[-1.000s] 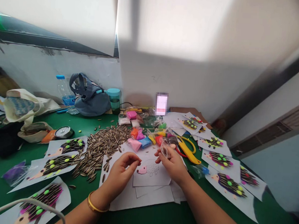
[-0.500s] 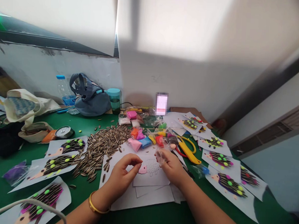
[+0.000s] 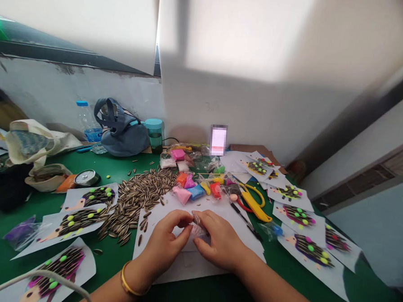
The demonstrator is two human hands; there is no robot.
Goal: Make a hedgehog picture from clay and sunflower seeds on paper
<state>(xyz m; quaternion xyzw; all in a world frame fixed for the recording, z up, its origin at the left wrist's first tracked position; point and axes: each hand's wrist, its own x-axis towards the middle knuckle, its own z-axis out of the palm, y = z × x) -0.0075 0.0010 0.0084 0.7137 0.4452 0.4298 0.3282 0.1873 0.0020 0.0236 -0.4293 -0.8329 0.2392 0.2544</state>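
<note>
Over the white paper sheets (image 3: 220,264), my two hands meet at a small clear plastic bag (image 3: 197,228). My right hand (image 3: 220,236) is closed round the bag from the right. From the other side my left hand (image 3: 168,235), above a wrist with a gold bangle (image 3: 127,280), pinches at its edge with thumb and forefinger. What the bag contains is hard to make out. The hedgehog drawing beneath is covered by my hands. A black pen (image 3: 245,221) lies right of them, near yellow-handled scissors (image 3: 256,205).
Sunflower seeds (image 3: 134,201) are heaped on the green table (image 3: 114,272) at left. Bagged coloured clay (image 3: 195,192) lies behind the paper. Finished seed hedgehog pictures (image 3: 309,251) line both sides. A cable (image 3: 53,274) crosses the lower left; a phone (image 3: 218,140) leans on the wall.
My right hand has brought the plastic bag left and down to my left hand, which now pinches it. The drawing, visible before, is covered by my hands.
</note>
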